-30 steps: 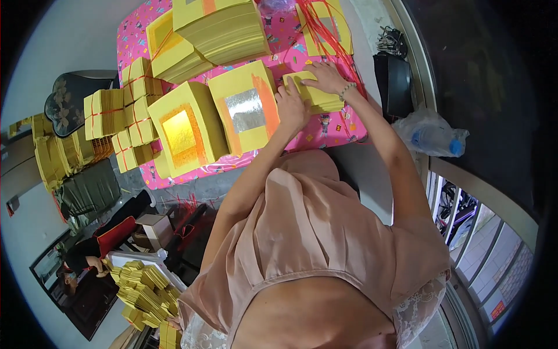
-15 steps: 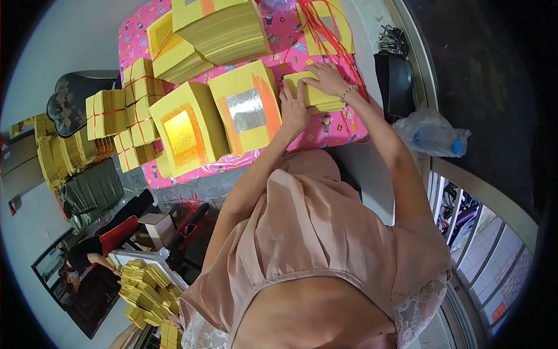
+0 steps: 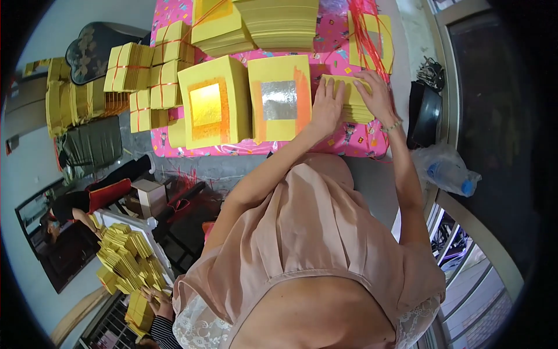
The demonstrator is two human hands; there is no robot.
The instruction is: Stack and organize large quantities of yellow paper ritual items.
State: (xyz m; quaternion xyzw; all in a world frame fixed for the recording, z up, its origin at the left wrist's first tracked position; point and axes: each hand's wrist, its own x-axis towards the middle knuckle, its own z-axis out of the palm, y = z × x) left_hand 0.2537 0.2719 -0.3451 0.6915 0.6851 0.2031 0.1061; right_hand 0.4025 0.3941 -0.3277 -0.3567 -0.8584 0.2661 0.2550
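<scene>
A low stack of yellow paper [image 3: 352, 107] lies on the pink patterned table cover [image 3: 279, 149] in front of me. My left hand [image 3: 329, 107] presses on its left side, fingers laid over the top. Around its right far corner is my right hand [image 3: 378, 96], thumb on top and apart from the fingers; a beaded bracelet circles that wrist. Both hands grip the stack between them. Just left stands a tall yellow stack with a silver square [image 3: 279, 100] on an orange patch. Red strings [image 3: 367, 43] hang beyond my right hand, over another yellow sheet [image 3: 382, 55] with a silver square.
A gold-square stack [image 3: 207, 104] and red-tied yellow bundles [image 3: 165, 87] fill the left. Larger stacks [image 3: 278, 26] stand behind. A bag with a plastic bottle [image 3: 447, 171] is at right. At lower left, other people's hands [image 3: 157, 299] are near a heap of yellow bundles [image 3: 125, 256].
The view has turned and shifted, so the table sits straighter and further right. My right hand has moved from the stack's top to its right far corner. My left hand stays at the left side.
</scene>
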